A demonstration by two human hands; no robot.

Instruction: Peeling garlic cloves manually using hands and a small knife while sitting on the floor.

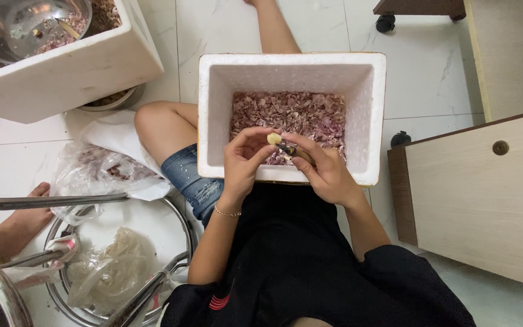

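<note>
My left hand pinches a small pale peeled clove between thumb and fingers, over the near edge of a white foam box. My right hand grips a small knife whose tip meets the clove. The box rests between my knees and is partly filled with pinkish-purple papery peels. Both hands meet just above the box's front wall.
A second white foam box holding a metal bowl stands at upper left. Plastic bags and a round metal tray lie at left, near another person's foot. Wooden furniture stands at right.
</note>
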